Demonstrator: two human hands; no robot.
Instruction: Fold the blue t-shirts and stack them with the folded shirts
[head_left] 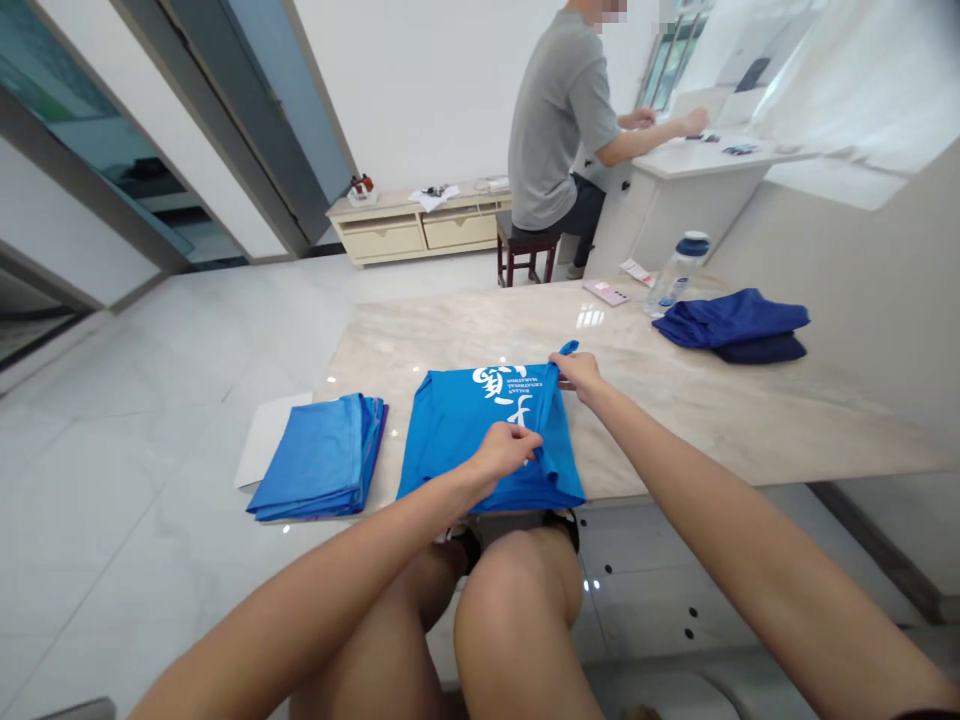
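Note:
A bright blue T-shirt (pixel 457 440) with white lettering lies on a marble table (pixel 480 335), partly folded. My left hand (pixel 504 452) pinches the fabric near the shirt's middle. My right hand (pixel 577 373) grips a folded-over edge at the top right corner, where a narrow strip of blue sticks up. To the left of the shirt sits a folded stack of blue garments (pixel 319 460), not touching either hand. Part of the lettering is hidden behind my left hand.
A white sheet (pixel 266 440) lies under the stack's left side. Farther back are a navy folded garment (pixel 731 325), a plastic water bottle (pixel 677 275) and a pink phone (pixel 606 292). A seated person (pixel 555 130) works at a white desk (pixel 697 165) beyond.

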